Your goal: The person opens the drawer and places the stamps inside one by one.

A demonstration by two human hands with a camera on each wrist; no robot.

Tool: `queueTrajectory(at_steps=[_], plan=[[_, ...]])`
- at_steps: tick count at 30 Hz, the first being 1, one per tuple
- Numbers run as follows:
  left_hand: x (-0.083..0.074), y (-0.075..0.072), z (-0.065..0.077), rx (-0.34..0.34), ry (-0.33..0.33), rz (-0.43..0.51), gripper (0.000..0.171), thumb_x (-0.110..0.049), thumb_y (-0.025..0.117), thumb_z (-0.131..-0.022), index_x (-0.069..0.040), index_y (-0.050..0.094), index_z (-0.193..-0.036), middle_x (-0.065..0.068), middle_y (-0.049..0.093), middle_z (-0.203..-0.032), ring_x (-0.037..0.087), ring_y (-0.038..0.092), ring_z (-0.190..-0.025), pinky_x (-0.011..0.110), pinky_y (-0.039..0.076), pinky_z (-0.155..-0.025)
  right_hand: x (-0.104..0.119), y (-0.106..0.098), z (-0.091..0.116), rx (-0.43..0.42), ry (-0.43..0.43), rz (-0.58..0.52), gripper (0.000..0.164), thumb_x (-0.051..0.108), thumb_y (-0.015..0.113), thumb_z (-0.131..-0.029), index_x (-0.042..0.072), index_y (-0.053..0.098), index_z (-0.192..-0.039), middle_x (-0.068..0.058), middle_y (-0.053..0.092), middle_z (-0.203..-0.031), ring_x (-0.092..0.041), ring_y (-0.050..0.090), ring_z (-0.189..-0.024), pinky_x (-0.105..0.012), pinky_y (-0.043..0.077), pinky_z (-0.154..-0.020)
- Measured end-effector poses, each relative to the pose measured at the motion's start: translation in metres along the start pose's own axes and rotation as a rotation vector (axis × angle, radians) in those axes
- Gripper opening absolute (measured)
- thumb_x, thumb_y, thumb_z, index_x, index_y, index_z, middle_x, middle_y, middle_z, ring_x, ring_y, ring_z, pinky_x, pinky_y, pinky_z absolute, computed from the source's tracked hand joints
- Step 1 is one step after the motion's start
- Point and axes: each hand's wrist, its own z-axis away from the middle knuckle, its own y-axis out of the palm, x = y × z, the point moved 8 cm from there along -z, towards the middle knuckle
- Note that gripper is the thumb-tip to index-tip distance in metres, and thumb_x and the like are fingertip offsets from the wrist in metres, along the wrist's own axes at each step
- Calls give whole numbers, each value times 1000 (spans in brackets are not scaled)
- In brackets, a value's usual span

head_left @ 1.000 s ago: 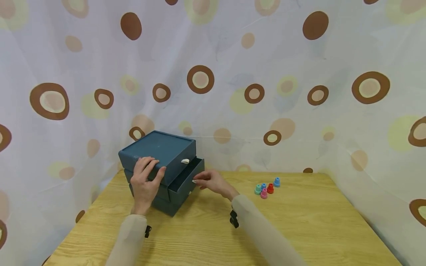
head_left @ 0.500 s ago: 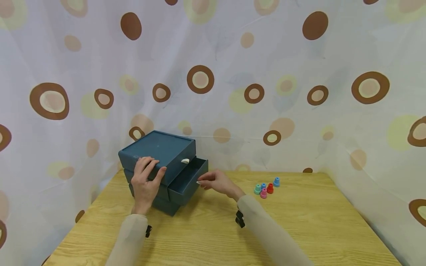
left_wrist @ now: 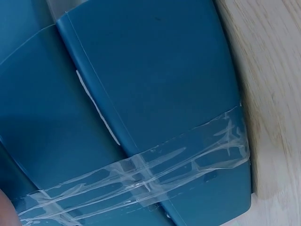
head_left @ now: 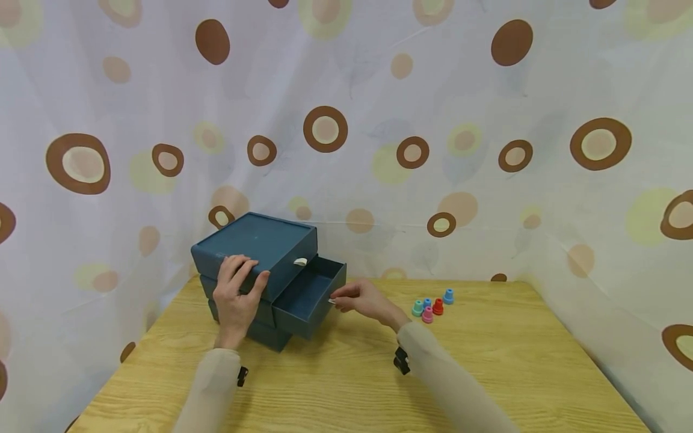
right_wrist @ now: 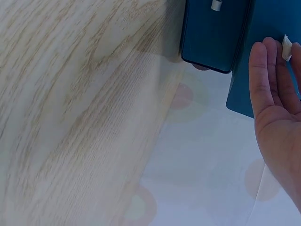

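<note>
A dark blue chest of drawers stands at the left of the table, with its middle drawer pulled well out. The visible inside of that drawer holds nothing. My left hand rests on the chest's top near edge, fingers over the top and thumb spread toward the front corner. With finger and thumb, my right hand pinches the white pull tab on the drawer's front. In the left wrist view, clear tape runs across the chest's side, and only a bit of a finger shows.
Several small stepped plastic pieces stand to the right of the chest, among them a red piece, a pink piece and a teal piece. The wooden table meets a patterned curtain at the back.
The middle drawer has slid farther out, toward the right, as my right hand draws its tab. My left hand stays on the chest's top edge.
</note>
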Motion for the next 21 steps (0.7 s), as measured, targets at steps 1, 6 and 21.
queueTrajectory(at_steps=[1,6,21], plan=[[0,0,0,-3,-1,2,45,-45,69,-88,-2,76,-98,21,68,-103,38,61,-105,61,36,-109,-1,-1,1,3,-2,-2,26,11,58,-98,-4,69,-117,-21,69,-115,-31,70,-98,-50,55,-91],[1,-1,0,-16,8,17,46,-46,70,-88,-1,76,-98,22,68,-102,39,61,-104,63,37,-107,-2,-5,4,14,-9,-12,26,11,58,-98,-4,69,-117,-19,69,-115,-32,69,-100,-50,55,-92],[5,-2,5,6,-12,11,48,-45,68,-90,-1,75,-107,21,70,-110,41,59,-116,57,34,-113,-13,-13,14,12,1,-24,26,9,56,-99,-2,69,-118,-19,69,-117,-21,71,-97,-56,51,-95]])
